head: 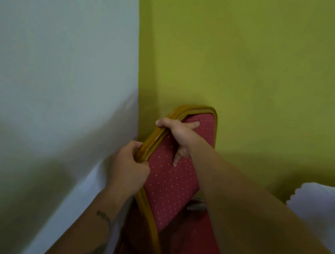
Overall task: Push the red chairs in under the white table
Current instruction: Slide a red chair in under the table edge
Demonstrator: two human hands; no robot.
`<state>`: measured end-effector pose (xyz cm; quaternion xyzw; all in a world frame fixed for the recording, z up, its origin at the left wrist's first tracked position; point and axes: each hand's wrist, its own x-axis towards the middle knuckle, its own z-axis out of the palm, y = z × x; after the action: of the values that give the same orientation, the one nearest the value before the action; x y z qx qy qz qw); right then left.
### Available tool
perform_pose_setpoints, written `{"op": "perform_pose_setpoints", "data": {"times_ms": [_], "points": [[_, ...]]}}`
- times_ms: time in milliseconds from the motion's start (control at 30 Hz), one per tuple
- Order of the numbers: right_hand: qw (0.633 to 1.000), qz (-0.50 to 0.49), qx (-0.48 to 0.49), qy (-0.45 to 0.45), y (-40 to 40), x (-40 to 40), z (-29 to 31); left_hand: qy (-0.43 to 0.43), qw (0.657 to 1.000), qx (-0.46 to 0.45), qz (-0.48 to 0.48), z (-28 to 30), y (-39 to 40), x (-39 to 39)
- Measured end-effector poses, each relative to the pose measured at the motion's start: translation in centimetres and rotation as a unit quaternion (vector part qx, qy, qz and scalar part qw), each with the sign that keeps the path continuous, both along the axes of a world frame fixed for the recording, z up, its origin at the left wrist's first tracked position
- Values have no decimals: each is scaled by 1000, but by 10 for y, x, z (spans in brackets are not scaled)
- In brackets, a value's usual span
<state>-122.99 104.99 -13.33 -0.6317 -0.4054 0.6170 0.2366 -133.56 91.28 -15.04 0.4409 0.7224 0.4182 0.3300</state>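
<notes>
Left hand (130, 165): I grip the chair (171, 181) frame.
Right hand (178, 132): I clamp its top.
Surface (50, 61): touching.

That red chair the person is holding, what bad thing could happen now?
1. The left hand sits between the gold frame of the red chair and the white tablecloth, so fingers might get pinched.
2. The cloth hangs right beside the chair and could snag or be dragged.
3. The right hand has a partly flat grip on the backrest and might slip.
</notes>
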Motion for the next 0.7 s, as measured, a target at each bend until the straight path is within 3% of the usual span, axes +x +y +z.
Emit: {"op": "perform_pose_setpoints", "data": {"times_ms": [200,300,433,700], "points": [[996,41,22,-77,-53,-25,-1,-115,993,-31,-1,-3,-57,-20],[988,63,67,-127,-84,-32,-6,-175,979,-103,0,12,-71,-36],[980,88,89,-151,-134,-46,-4,-131,985,-105,43,32,-78,-55],[975,139,55,-164,-242,-44,-10,-8,998,-68,-13,91,-81,-32]]}}
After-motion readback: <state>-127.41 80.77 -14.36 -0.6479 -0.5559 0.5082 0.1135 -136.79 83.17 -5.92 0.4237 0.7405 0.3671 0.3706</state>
